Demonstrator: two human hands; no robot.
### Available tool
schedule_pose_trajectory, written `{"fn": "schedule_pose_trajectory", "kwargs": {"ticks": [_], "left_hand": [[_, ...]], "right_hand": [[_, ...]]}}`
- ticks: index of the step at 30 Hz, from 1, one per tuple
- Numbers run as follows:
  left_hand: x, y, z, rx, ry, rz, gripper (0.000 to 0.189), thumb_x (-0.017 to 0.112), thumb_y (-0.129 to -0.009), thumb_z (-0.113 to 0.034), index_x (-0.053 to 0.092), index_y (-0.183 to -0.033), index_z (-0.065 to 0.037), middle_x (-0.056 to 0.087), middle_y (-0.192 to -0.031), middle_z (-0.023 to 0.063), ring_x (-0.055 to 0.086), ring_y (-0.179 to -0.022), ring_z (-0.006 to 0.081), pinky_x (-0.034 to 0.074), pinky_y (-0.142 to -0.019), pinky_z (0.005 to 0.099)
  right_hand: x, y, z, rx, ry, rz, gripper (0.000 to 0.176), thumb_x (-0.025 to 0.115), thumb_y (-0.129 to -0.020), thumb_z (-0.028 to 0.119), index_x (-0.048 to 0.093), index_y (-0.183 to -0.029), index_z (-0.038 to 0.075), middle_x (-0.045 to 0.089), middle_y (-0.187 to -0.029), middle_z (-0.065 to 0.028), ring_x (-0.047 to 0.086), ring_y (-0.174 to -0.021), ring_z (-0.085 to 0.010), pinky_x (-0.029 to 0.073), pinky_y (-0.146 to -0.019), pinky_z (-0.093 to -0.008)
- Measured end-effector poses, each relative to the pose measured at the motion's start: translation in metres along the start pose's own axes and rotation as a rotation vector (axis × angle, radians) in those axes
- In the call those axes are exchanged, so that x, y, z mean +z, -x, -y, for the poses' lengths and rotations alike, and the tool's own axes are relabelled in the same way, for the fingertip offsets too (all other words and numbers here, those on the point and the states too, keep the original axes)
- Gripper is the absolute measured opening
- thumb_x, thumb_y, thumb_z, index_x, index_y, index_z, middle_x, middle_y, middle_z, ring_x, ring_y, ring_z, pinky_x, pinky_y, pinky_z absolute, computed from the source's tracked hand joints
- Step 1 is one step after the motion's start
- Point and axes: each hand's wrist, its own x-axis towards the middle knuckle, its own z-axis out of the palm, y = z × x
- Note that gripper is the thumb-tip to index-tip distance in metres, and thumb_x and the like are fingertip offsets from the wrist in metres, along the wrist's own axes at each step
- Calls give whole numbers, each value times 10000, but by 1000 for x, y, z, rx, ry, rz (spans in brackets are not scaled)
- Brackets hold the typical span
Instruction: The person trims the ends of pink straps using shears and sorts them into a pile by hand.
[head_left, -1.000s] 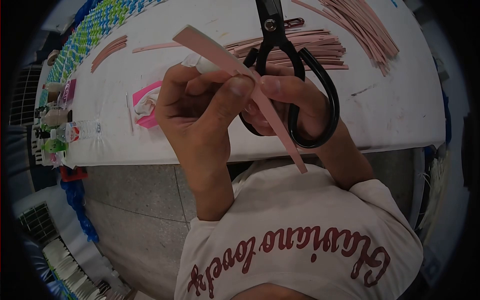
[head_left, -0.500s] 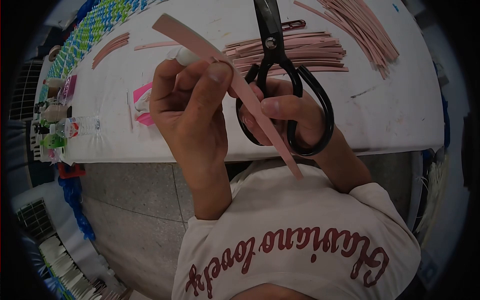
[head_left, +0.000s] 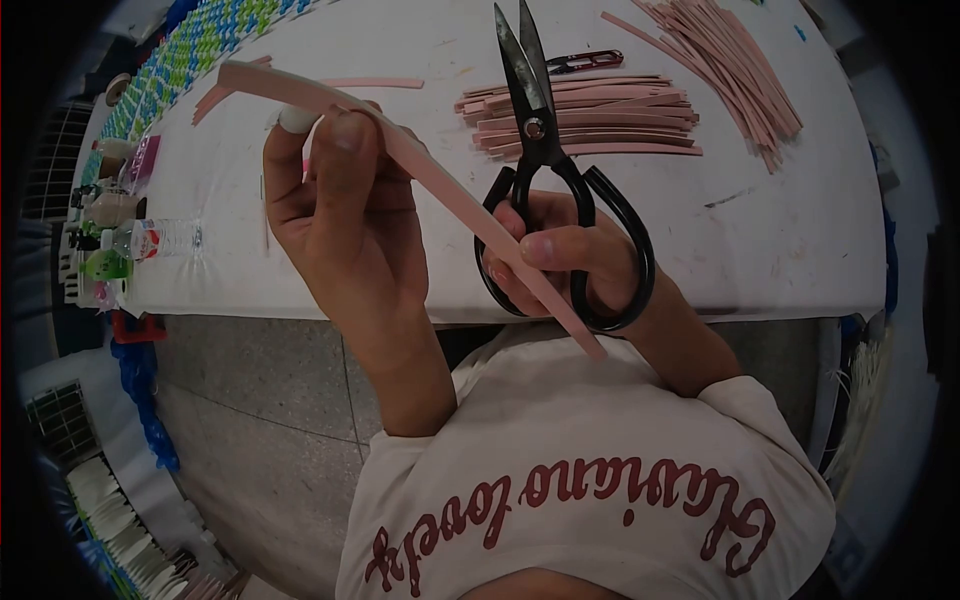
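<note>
Above the tabletop (head_left: 780,250), as I watch remotely, the left hand (head_left: 350,220) pinches a pink strip (head_left: 455,192) just short of its far end; the right hand (head_left: 575,245) grips the scissors (head_left: 540,150) by their black loops, thumb resting against the strip's lower stretch. The strip slants, slightly bowed, through the air between the hands. I judge it light, bendy and soft enough to crease, hardly slippery; I would hold it flat, thumb over finger, near either end, clear of the parted blades. Red lettering (head_left: 572,487) on the shirt (head_left: 510,395) reads "Glaviano lovely," upside down to me. The bottle (head_left: 170,240) bears a red label, probably too small to read.
</note>
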Motion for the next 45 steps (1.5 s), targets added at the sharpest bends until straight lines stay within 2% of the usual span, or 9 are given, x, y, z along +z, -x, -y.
{"fn": "schedule_pose_trajectory", "kwargs": {"ticks": [6,8,11,18,20,23,36,38,45], "left_hand": [[1,4,2,5,22,46,221,508,-867,-71,519,-1086,-44,605,-917,113,569,-709,179,438,-637,306],[3,7,2,8,-40,31,297,513,-861,-63,468,-1155,-50,602,-915,122,564,-702,186,437,-643,316],[2,11,4,-15,-71,156,375,528,-844,-44,421,-1203,-52,603,-907,138,571,-726,195,453,-662,332],[7,17,4,-24,-57,215,456,550,-791,33,404,-1216,-45,627,-877,160,608,-773,210,518,-660,353],[16,21,1,-74,-79,131,533,566,-723,133,437,-1184,-101,624,-822,128,613,-668,154,511,-522,244],[23,27,0,-104,-46,120,521,586,-716,127,451,-1164,-104,624,-809,126,612,-625,157,501,-462,242],[23,29,10,-62,-132,314,538,601,-706,151,443,-1159,-91,634,-814,171,623,-628,164,489,-459,219],[21,29,12,-43,-83,347,535,602,-705,151,446,-1153,-97,635,-804,169,620,-615,162,492,-459,223],[23,31,9,-94,-88,277,523,608,-701,148,446,-1135,-97,634,-783,163,615,-598,162,492,-452,226]], "right_hand": [[4,3,3,-8,70,-55,238,602,-682,177,433,-824,85,533,-732,-81,490,-558,-121,389,-486,-218],[4,4,4,-37,68,-60,224,641,-687,176,479,-801,74,592,-755,-100,503,-574,-59,363,-481,-165],[8,5,8,-66,134,-96,261,605,-659,173,425,-825,82,536,-726,-88,505,-569,-131,413,-515,-226],[2,6,15,-146,152,-78,256,591,-697,225,425,-823,77,530,-728,-77,474,-556,-108,376,-482,-210],[8,8,27,-220,271,-133,292,583,-741,303,429,-829,71,521,-727,-57,451,-548,-84,349,-466,-199],[10,7,31,-418,439,-257,334,572,-786,345,496,-702,30,522,-598,-32,403,-483,-27,274,-398,-168],[20,9,35,-379,384,-217,316,554,-798,338,508,-734,33,517,-563,-27,389,-440,-29,280,-391,-171],[13,10,37,-276,425,-103,376,497,-759,362,481,-845,-4,492,-600,-63,454,-474,-126,359,-438,-232],[3,8,31,-285,393,-62,409,508,-745,352,492,-891,-30,490,-606,-72,464,-498,-145,390,-480,-252]]}}
